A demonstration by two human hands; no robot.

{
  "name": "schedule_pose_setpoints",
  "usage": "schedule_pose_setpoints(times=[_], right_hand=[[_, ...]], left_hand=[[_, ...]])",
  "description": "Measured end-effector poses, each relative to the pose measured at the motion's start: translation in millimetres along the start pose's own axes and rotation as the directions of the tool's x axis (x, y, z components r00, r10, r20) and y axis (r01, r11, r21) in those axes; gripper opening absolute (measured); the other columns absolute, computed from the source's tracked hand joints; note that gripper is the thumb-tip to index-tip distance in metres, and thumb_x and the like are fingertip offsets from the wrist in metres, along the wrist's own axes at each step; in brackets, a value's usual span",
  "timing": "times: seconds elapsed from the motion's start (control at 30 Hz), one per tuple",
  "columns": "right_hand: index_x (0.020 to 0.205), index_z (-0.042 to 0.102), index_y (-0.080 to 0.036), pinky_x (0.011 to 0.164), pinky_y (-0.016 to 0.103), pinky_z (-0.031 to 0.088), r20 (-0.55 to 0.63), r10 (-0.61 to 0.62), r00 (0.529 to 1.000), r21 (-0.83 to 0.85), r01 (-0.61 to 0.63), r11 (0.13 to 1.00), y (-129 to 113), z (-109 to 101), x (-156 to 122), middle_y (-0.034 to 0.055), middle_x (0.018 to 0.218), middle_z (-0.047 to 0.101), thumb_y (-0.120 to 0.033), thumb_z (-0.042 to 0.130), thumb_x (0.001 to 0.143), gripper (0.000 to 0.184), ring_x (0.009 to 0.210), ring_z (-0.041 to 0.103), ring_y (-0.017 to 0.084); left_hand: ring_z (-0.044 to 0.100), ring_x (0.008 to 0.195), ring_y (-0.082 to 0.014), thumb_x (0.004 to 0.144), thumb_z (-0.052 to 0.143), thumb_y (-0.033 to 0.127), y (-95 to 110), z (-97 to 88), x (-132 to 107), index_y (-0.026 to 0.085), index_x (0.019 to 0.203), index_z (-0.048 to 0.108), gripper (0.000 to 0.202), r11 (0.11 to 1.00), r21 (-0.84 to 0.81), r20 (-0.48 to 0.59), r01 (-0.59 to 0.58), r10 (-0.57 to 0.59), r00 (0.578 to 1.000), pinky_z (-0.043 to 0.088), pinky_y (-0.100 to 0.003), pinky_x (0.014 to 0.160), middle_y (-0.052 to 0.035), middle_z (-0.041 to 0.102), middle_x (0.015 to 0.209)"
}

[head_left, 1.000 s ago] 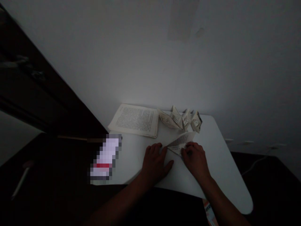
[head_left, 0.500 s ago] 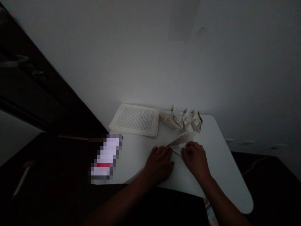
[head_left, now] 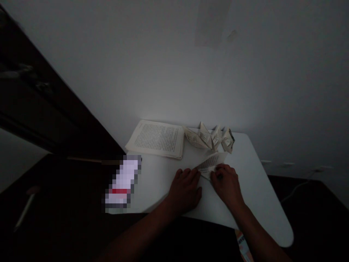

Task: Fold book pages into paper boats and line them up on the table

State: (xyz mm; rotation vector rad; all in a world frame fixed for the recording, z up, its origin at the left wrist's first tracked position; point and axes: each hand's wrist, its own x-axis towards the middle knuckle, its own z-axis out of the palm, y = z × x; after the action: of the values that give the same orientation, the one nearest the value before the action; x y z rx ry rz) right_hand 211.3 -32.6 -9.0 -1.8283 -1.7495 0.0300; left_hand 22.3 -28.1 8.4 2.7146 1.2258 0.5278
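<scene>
A folded sheet of printed paper (head_left: 209, 162) lies on the white table between my two hands, its upper edge raised as a slanted flap. My left hand (head_left: 184, 191) rests flat on the table, thumb apart from the fingers, with its fingertips touching the paper's left corner. My right hand (head_left: 226, 183) is closed, thumb and fingers pinching the paper's lower right part. Just beyond the paper stand several folded paper boats (head_left: 205, 136) in a row. The fingertips of my right hand are partly hidden in the dim light.
A stack of printed pages (head_left: 156, 140) lies at the back left of the white table (head_left: 261, 211), against the wall. At the table's left edge is a phone-shaped, blurred-out bright object (head_left: 123, 182). A dark door (head_left: 40, 94) stands at left.
Hardly anything differs. The paper and both hands keep nearly the same places, with only a tiny shift of the right fingers on the paper.
</scene>
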Motion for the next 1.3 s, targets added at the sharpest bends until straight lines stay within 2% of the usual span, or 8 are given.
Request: schedule_pose_setpoints(times=[0.23, 0.47, 0.83, 1.13, 1.3], right_hand=[[0.064, 0.055, -0.018, 0.081, 0.038, 0.04, 0.016, 0.01, 1.0, -0.029, -0.009, 1.0, 0, 1, 0, 0.0085, 0.089, 0.059, -0.027, 0.054, 0.078, 0.017, 0.085, 0.051, 0.023], [0.068, 0.056, -0.018, 0.079, 0.038, 0.04, 0.028, 0.034, 0.999, -0.059, -0.032, 0.998, 1, 3, 0, 0.0079, 0.089, 0.059, -0.028, 0.055, 0.078, 0.014, 0.084, 0.05, 0.023], [0.068, 0.055, -0.018, 0.08, 0.038, 0.04, 0.042, 0.052, 0.998, -0.064, -0.049, 0.997, -3, -1, 1, 0.0083, 0.089, 0.058, -0.027, 0.054, 0.079, 0.014, 0.085, 0.05, 0.024], [0.067, 0.054, -0.019, 0.077, 0.038, 0.04, 0.019, 0.021, 1.0, -0.066, -0.02, 0.998, -2, 0, 0, 0.0081, 0.088, 0.058, -0.028, 0.053, 0.079, 0.015, 0.083, 0.049, 0.024], [0.068, 0.054, -0.019, 0.076, 0.038, 0.04, 0.018, -0.001, 1.0, -0.068, 0.002, 0.998, 1, 2, 0, 0.0082, 0.088, 0.058, -0.028, 0.053, 0.079, 0.014, 0.082, 0.049, 0.023]], left_hand=[[0.045, 0.111, -0.0284, 0.083, 0.047, 0.032, 5, 4.6, 1, 0.018, 0.126, 0.047, 0.046, 0.999, 0.035, -0.025, 0.041, -0.04, 0.999, 0.031, -0.048, 0.096, -0.0098, 0.051, 0.128], [0.045, 0.112, -0.0291, 0.084, 0.045, 0.032, 6, 10.1, -1, 0.018, 0.126, 0.048, 0.045, 0.997, 0.061, -0.058, 0.036, -0.033, 0.998, 0.032, -0.048, 0.096, -0.0096, 0.05, 0.13], [0.045, 0.108, -0.0295, 0.081, 0.049, 0.036, 7, 4.4, 0, 0.013, 0.122, 0.051, 0.047, 0.991, 0.053, -0.073, 0.121, -0.117, 0.99, 0.033, -0.047, 0.095, -0.0131, 0.052, 0.123], [0.045, 0.107, -0.0285, 0.082, 0.05, 0.041, 2, 3.0, 2, 0.027, 0.124, 0.052, 0.044, 0.988, 0.056, -0.097, 0.146, -0.14, 0.985, 0.033, -0.048, 0.092, -0.0107, 0.05, 0.122], [0.044, 0.107, -0.0293, 0.081, 0.051, 0.041, 3, 4.8, 4, 0.029, 0.124, 0.052, 0.045, 0.986, 0.055, -0.089, 0.155, -0.15, 0.985, 0.032, -0.048, 0.091, -0.0114, 0.048, 0.121]])
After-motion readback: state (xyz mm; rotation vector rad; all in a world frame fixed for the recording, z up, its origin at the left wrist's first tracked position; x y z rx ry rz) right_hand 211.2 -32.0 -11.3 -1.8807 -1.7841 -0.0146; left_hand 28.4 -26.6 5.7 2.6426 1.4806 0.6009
